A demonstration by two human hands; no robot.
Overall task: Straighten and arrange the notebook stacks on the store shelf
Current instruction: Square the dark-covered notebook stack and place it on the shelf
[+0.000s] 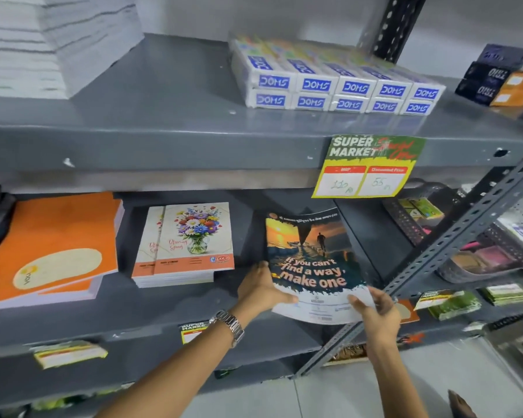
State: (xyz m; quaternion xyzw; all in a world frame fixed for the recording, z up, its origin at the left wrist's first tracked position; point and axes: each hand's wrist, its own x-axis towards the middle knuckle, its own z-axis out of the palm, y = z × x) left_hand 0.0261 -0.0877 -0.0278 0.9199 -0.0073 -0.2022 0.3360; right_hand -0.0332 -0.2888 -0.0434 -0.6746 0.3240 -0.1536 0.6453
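Observation:
A notebook with a sunset cover reading "If you can't find a way, make one" (311,254) lies tilted on the grey middle shelf (169,309), its near end jutting past the shelf's front edge. My left hand (261,289) grips its lower left edge, thumb on the cover. My right hand (375,312) holds its lower right corner. To the left sits a stack of flower-cover notebooks (187,245), the top ones shifted sideways. Farther left lies an orange notebook stack (52,251), its lower books fanned out.
White and blue DOMS boxes (335,86) stand in rows on the upper shelf. A yellow price tag (366,167) hangs from its front edge. A slotted diagonal brace (453,242) crosses at right, with dark baskets (483,254) behind it. White paper reams (43,37) fill the upper left.

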